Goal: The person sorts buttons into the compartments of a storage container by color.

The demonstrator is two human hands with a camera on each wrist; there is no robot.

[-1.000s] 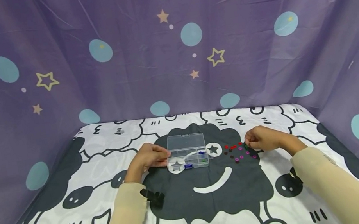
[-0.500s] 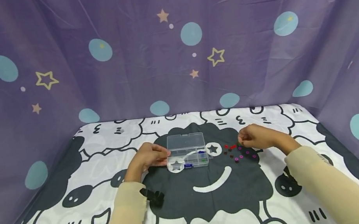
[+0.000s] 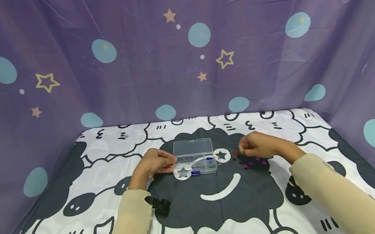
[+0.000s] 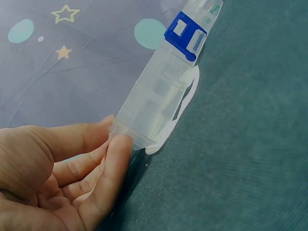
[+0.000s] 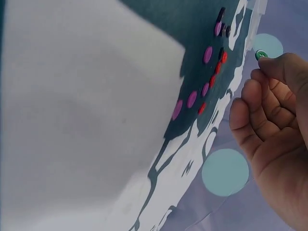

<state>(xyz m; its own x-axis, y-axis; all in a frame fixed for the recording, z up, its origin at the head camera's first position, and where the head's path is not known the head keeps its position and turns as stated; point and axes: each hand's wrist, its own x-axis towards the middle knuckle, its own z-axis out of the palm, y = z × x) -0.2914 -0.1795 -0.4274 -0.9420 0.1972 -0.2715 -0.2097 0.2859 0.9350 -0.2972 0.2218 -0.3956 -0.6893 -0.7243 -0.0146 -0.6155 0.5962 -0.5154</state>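
Your left hand (image 3: 154, 163), thumb and fingers closed, pinches the left end of the clear box (image 4: 147, 103), which sits with its lid (image 3: 192, 147) up on the dark face of the printed cloth (image 3: 222, 212). To the right of it, red and purple buttons (image 5: 208, 54) lie scattered on the same cloth, and near them your right hand (image 3: 260, 145) pinches one green button (image 5: 261, 54) at its fingertips, above the cloth; behind, across the whole width, the purple curtain (image 3: 151, 79) hangs with stars and blue spots.
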